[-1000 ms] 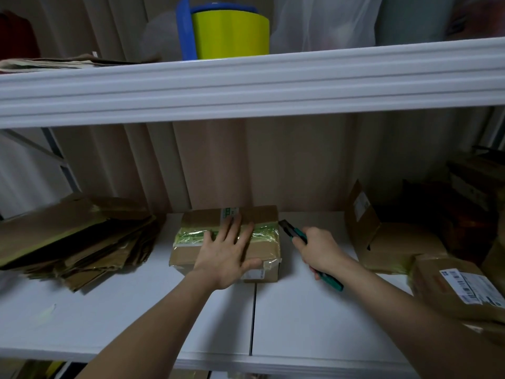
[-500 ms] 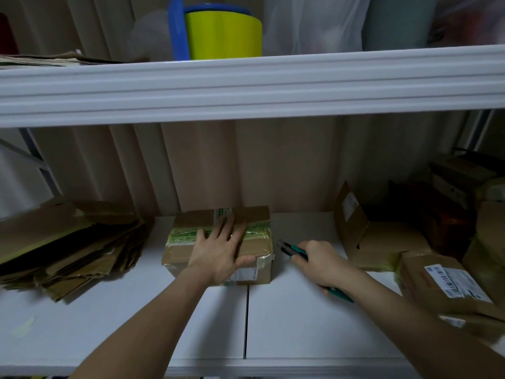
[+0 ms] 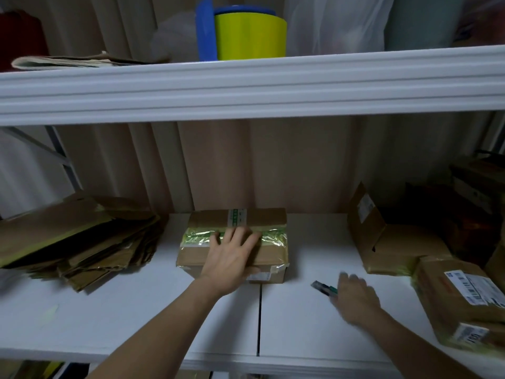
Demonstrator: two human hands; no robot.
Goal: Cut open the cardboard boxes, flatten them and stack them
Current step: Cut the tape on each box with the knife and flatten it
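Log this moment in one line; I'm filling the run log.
left hand: flat on taped box | right hand: on cutter, grip blurred | flattened stack: left on shelf

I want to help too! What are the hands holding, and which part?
The right hand holds the box cutter by its handle, blade end sticking out. The left hand rests flat on the taped box, not gripping.

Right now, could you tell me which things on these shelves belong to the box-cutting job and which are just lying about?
For the job:
- taped cardboard box under the left hand
- utility knife at the right hand
- flattened cardboard stack
- opened box
- labelled parcel

Lying about:
- yellow roll
- folded papers on the upper shelf
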